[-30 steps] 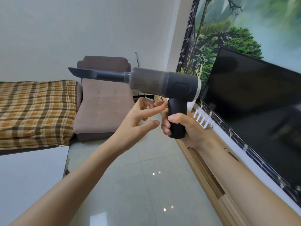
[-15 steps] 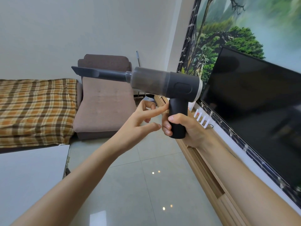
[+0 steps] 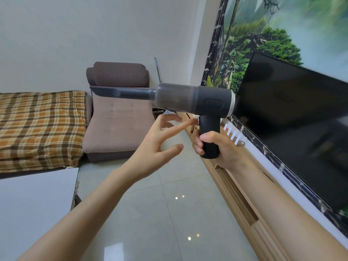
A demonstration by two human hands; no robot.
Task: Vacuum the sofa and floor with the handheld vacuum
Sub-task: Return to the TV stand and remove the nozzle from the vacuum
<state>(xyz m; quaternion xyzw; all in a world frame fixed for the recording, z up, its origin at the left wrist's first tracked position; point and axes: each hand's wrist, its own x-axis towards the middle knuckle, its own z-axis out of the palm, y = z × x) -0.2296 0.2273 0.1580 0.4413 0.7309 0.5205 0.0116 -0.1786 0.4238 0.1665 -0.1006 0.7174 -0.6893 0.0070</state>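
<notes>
Handheld vacuum (image 3: pixel 195 102), one, dark grey, held in mid-air with its body level and its single crevice nozzle (image 3: pixel 120 92) pointing left, toward the sofa (image 3: pixel 116 117). No brand, label or writing can be read on it.

Left of the vacuum: one plaid cover (image 3: pixel 39 127) on the long seat, then the sofa's brown end section with one back cushion. Below and left of the vacuum: one white tabletop (image 3: pixel 35 200), and glossy floor (image 3: pixel 169 213) tiles under it.

Just left of the vacuum's grip: left hand (image 3: pixel 156 146), fingers spread, index fingertip touching the front of the grip at the trigger; it grasps nothing.

On the grip: right hand (image 3: pixel 220 147), wrapped firmly around the lower handle, carrying the vacuum.

Right of the vacuum: one dark television (image 3: pixel 293 117) on a wooden cabinet (image 3: pixel 241 200), a landscape mural (image 3: pixel 273 25) behind it.
</notes>
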